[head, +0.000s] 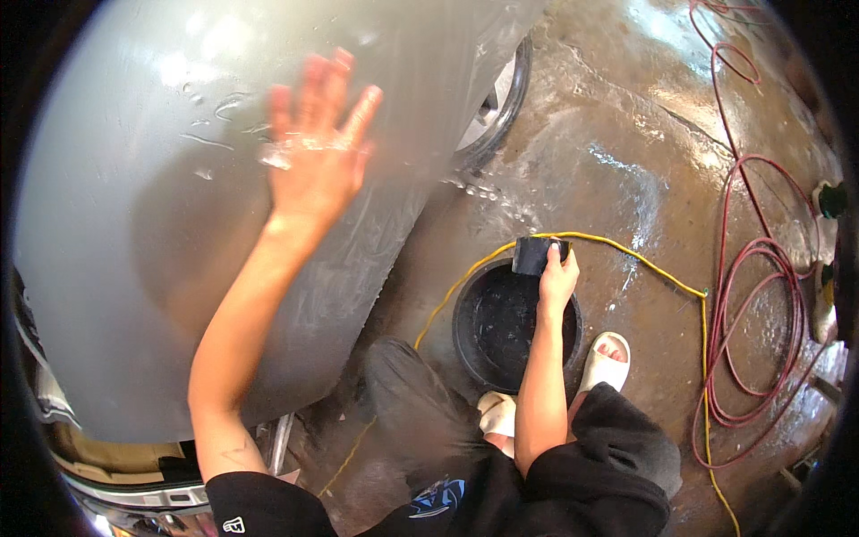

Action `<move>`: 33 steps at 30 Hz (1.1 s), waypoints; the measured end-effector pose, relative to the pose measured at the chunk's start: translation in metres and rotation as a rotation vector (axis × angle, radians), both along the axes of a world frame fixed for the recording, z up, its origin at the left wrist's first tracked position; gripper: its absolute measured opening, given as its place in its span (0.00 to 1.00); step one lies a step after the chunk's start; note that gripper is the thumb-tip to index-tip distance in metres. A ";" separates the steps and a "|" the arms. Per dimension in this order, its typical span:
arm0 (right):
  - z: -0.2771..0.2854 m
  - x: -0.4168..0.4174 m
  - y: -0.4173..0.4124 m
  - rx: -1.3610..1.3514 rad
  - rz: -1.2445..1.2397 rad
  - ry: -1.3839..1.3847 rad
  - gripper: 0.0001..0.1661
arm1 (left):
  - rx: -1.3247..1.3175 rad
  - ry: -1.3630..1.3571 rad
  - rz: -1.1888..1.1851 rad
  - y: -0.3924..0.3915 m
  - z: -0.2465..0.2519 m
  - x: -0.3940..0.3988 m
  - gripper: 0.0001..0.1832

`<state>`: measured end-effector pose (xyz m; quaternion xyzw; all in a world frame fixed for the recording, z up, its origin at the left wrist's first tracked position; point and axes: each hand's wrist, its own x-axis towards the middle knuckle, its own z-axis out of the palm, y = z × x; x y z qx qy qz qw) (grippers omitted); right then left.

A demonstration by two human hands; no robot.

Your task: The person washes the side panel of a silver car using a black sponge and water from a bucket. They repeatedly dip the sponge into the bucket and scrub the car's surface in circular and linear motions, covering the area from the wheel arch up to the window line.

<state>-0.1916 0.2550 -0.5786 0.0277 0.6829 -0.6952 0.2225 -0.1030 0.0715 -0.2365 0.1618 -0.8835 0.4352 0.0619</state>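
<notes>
A large grey car body panel (100, 288) slopes across the left side, wet and dotted with water drops. Over it my left hand (315, 154) spreads its fingers, palm down and slightly blurred, with water across the knuckles; whether it touches the surface I cannot tell. My right hand (559, 275) grips a thin black sheet (529, 256), possibly sandpaper, between thumb and fingers. That sheet is at the far rim of a round black tub (464, 302), which stands on the floor between the panel and my feet. My right forearm hides part of the tub.
A car wheel (500, 101) shows beyond the panel's edge. On the wet concrete floor (637, 221), a yellow cable (624, 250) curves behind the tub. A red hose (728, 322) lies in loops at the right. My white slides (607, 359) are close to the tub.
</notes>
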 end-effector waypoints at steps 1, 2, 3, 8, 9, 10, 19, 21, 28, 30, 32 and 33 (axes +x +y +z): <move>0.000 0.001 -0.003 0.016 -0.001 -0.007 0.17 | -0.018 -0.160 -0.007 -0.018 -0.026 0.011 0.36; -0.002 0.000 -0.003 0.038 -0.006 -0.009 0.18 | 0.035 -0.342 0.024 -0.018 -0.059 0.022 0.37; -0.005 0.000 -0.003 0.047 -0.013 -0.012 0.18 | 0.085 -0.524 0.056 -0.012 -0.092 0.036 0.38; -0.007 -0.006 -0.003 -0.014 -0.031 -0.048 0.18 | -0.089 -0.830 0.036 -0.009 -0.144 0.032 0.39; -0.003 -0.007 0.000 0.030 0.018 -0.078 0.17 | -0.111 -0.821 0.035 -0.019 -0.140 0.018 0.39; -0.004 -0.005 0.002 0.028 0.003 -0.053 0.17 | -0.134 -0.806 0.028 -0.024 -0.121 -0.014 0.38; 0.000 0.002 0.004 -0.056 -0.018 0.093 0.16 | -0.188 -0.196 0.094 -0.057 0.042 -0.195 0.30; -0.001 0.008 0.007 -0.021 -0.004 0.113 0.16 | -0.180 -0.172 -0.089 -0.094 -0.012 -0.177 0.24; -0.024 0.073 0.005 -0.018 0.011 0.109 0.24 | -0.325 -0.785 0.087 -0.021 -0.202 -0.036 0.38; -0.014 0.090 0.010 0.137 0.272 0.015 0.26 | 0.263 -0.564 0.132 -0.031 -0.238 0.029 0.28; -0.035 0.083 0.024 0.463 0.450 0.031 0.25 | 0.665 -0.287 0.027 0.009 -0.238 0.037 0.23; -0.036 0.084 0.028 0.555 0.510 0.011 0.25 | 0.783 -0.067 -0.011 0.026 -0.240 0.044 0.20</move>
